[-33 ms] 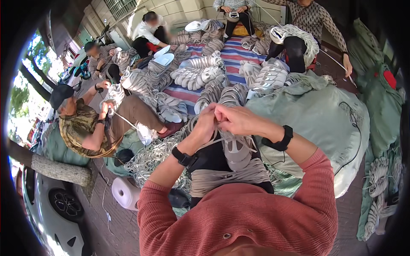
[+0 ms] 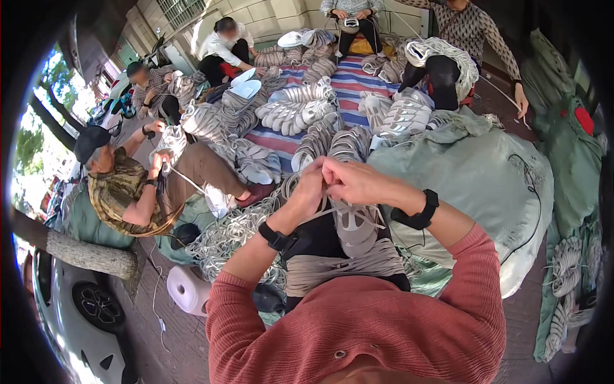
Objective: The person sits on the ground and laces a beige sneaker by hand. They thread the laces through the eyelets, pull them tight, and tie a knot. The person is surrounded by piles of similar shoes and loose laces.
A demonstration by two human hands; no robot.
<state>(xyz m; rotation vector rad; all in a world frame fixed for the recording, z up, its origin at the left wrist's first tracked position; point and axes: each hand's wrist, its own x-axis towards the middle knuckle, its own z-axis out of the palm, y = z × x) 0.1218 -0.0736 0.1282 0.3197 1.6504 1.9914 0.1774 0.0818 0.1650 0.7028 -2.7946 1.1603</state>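
My left hand (image 2: 311, 189) pinches a pale cord (image 2: 332, 210) in a narrow grip above the grey shoe upper (image 2: 355, 229) on my lap (fingertips meet just there); my right hand (image 2: 355, 181) grips the same cord, beside the green sack (image 2: 473, 173)

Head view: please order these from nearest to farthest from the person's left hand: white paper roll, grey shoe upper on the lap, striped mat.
From the left hand:
1. Grey shoe upper, just below, on the lap.
2. White paper roll, lower left, on the ground.
3. Striped mat, ahead, at the top.
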